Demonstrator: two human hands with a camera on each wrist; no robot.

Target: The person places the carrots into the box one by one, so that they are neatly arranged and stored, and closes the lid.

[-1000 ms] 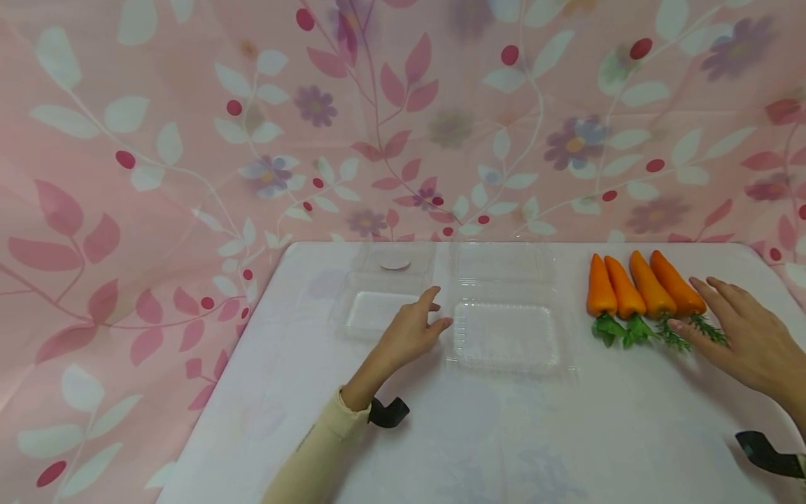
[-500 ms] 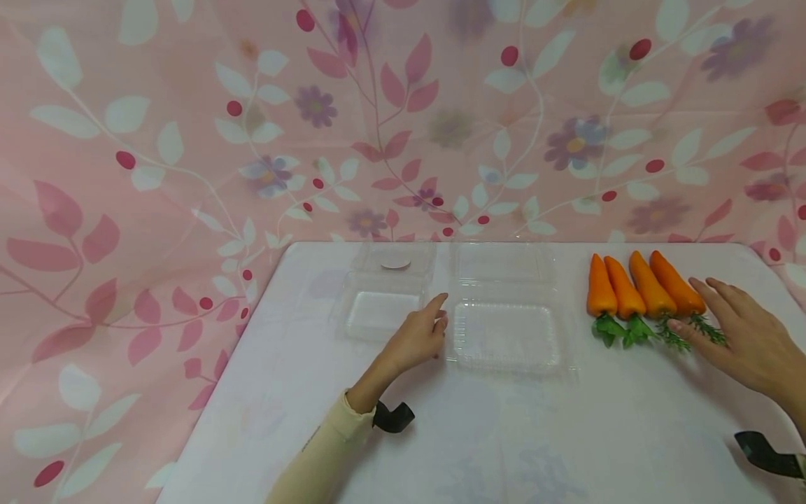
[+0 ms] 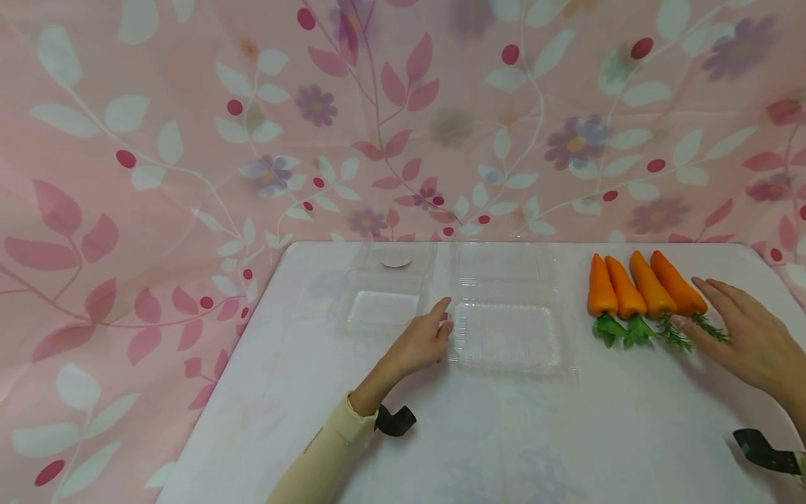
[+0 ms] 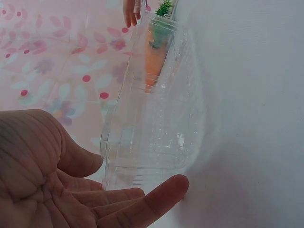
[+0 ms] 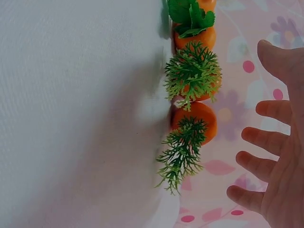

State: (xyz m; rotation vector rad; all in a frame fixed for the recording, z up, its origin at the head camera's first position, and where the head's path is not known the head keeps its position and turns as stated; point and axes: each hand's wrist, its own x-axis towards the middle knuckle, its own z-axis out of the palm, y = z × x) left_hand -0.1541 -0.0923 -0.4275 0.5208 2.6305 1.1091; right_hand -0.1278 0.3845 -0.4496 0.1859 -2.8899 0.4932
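The right box (image 3: pixel 506 336), clear and hinged, lies near the middle of the desk (image 3: pixel 504 434), its tray toward six o'clock and its lid folded back toward twelve. The left hand (image 3: pixel 418 343) is at the tray's nine o'clock side, forefinger pointing between one and two, close to the edge. That hand's grip is wide, thumb and fingers apart in the left wrist view, the box just beyond them; whether a fingertip touches the plastic I cannot tell. At nine o'clock from the right box lies the left box (image 3: pixel 383 311), smaller and also clear, its lid likewise folded back to twelve and marked with a white patch (image 3: pixel 397 263). At three o'clock from the right box lie four orange carrots (image 3: pixel 651 287) in a row, tips toward eleven or twelve, tops toward six; the two nearer the boxes bear broad leaves (image 3: pixel 607 329), the other two feathery sprigs (image 3: pixel 675 334). The right hand (image 3: pixel 746 336) is at four o'clock from the carrots, just beside the outermost one, its grip wide and holding nothing, fingers spread in the right wrist view. In the head view a cream sleeve (image 3: pixel 327 451) covers the left forearm toward seven o'clock, with a black mount (image 3: pixel 397 422) at that wrist; a second mount (image 3: pixel 762 451) shows toward four. Pink floral cloth (image 3: pixel 403 175) hangs at twelve o'clock, beyond the desk
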